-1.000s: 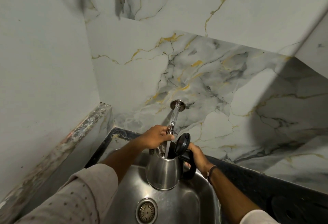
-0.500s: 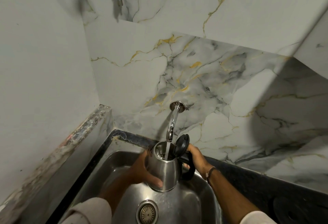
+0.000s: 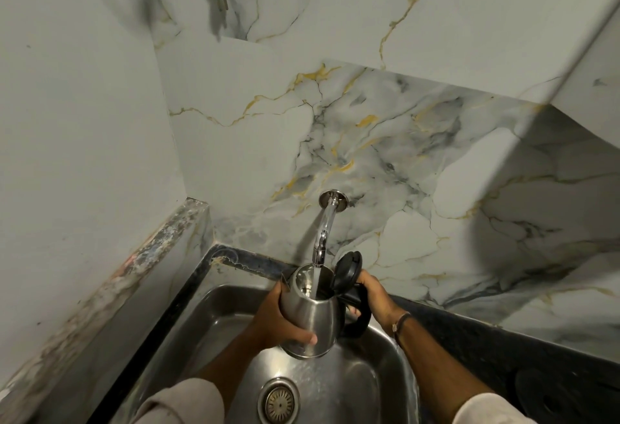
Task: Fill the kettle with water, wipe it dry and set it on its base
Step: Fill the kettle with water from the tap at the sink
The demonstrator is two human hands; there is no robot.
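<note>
The sink [image 3: 379, 386] lies nearest, drain below the work. Above it the left hand [image 3: 280, 321] wraps the body of the kettle [image 3: 312, 316] from the left, fingers curled under its base. The right hand [image 3: 370, 296] closes on the black handle to the right. The kettle is steel, upright, lid [image 3: 349, 267] hinged open. Its mouth sits directly under the tap [image 3: 323, 232], receiving the stream.
</note>
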